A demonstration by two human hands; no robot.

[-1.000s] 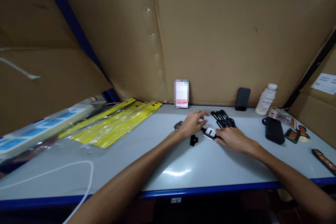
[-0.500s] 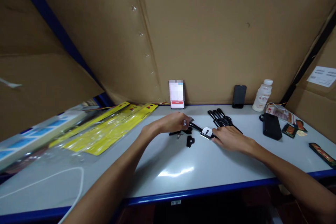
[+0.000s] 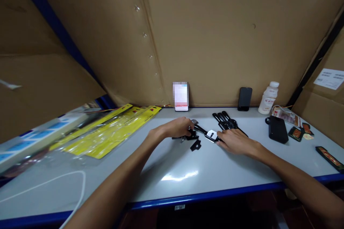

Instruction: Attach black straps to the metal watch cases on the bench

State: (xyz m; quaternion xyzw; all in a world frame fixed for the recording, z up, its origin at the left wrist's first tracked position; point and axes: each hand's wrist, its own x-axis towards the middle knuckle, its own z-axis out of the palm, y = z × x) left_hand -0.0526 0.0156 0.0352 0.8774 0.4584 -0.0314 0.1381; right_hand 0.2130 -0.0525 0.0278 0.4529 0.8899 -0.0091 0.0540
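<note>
Left hand: fingers curled down at small, flat black parts; can't tell if pinching one. Better single out one piece, by its edges. Black-handled tool with silver metal plate lies on grey tabletop between hands; right hand grasps its right end. Best held flat, steady.

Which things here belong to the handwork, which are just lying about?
Likely in the job:
black tool, in the right hand
small black parts, by the left hand
more black tools

Likely just lying about:
bottle
dark phone
black case
</note>
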